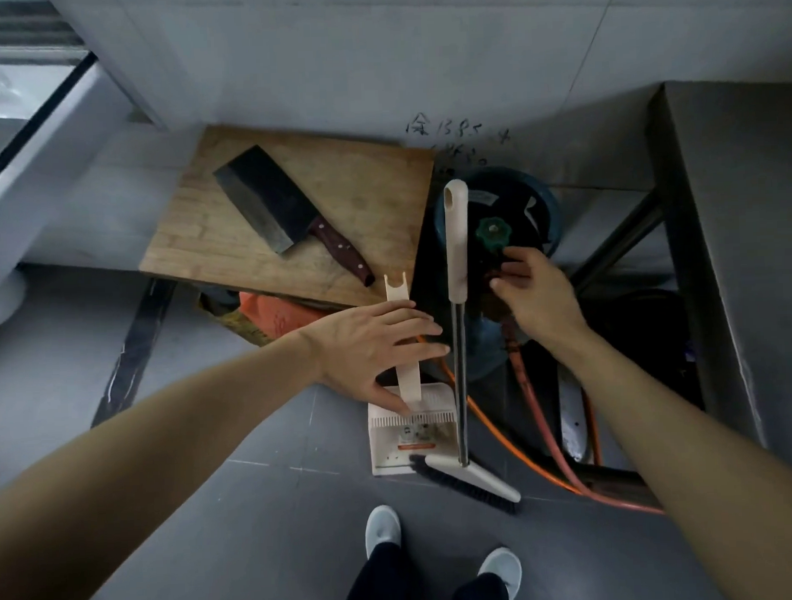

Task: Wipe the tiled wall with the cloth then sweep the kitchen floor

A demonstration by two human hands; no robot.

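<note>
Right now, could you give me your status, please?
Left hand open on cream dustpan handle. Right hand empty beside cream-handled broom. Orange hoses nearby.

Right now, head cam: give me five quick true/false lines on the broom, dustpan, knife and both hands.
1. The cleaver lies on the wooden cutting board. True.
2. The left hand is at the dustpan handle. True.
3. The right hand grips the broom pole. False: it is beside the pole, reaching toward the gas cylinder below the green valve knob.
4. The broom lies flat on the floor. False: it stands upright, bristles down by the dustpan.
5. A cloth is in one hand. False: no cloth shows in either hand.
</note>
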